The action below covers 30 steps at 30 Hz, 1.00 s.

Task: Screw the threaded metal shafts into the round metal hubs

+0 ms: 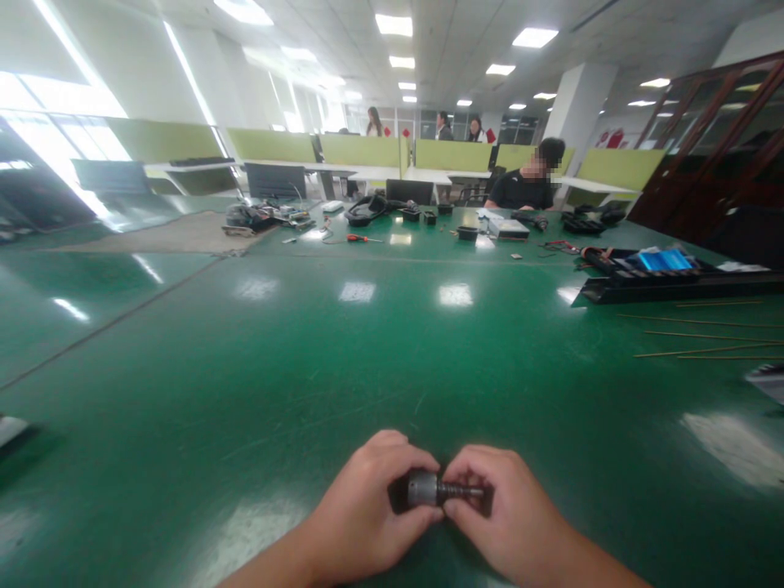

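A small metal part with a grey cylindrical body and a thinner dark threaded shaft lies level between my hands, low in the view over the green table. My left hand curls round the cylindrical end, thumb below and fingers above. At the shaft side, my right hand pinches close to where shaft and body meet, its thumb and fingers bent round the shaft. The two hands nearly touch at the fingertips. Some of the right fingers are hidden behind the shaft.
A red screwdriver, cables and small black boxes lie along the far table edge. Thin rods and a black tray are at the right. A person in black sits across the table; others are farther back.
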Available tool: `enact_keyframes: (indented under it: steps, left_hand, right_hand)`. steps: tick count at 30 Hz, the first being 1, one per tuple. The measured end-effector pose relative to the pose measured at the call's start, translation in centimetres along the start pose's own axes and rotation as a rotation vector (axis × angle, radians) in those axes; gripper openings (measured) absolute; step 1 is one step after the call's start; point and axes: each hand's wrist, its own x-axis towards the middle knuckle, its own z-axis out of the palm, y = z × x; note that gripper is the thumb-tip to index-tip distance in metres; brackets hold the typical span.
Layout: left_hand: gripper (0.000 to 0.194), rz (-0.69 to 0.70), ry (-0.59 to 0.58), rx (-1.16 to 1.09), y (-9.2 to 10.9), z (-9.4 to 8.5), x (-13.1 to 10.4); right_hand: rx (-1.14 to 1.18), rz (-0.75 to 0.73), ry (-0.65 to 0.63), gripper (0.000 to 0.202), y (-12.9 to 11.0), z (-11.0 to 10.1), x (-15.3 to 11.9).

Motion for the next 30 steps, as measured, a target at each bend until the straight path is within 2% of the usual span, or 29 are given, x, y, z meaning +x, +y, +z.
enact_keyframes:
  steps: [30]
  left_hand:
    - [0.023,0.009,0.042,-0.008,0.22,-0.08,0.12]
  right_hand:
    - [0.01,0.01,0.006,0.008,-0.08,-0.14,-0.33]
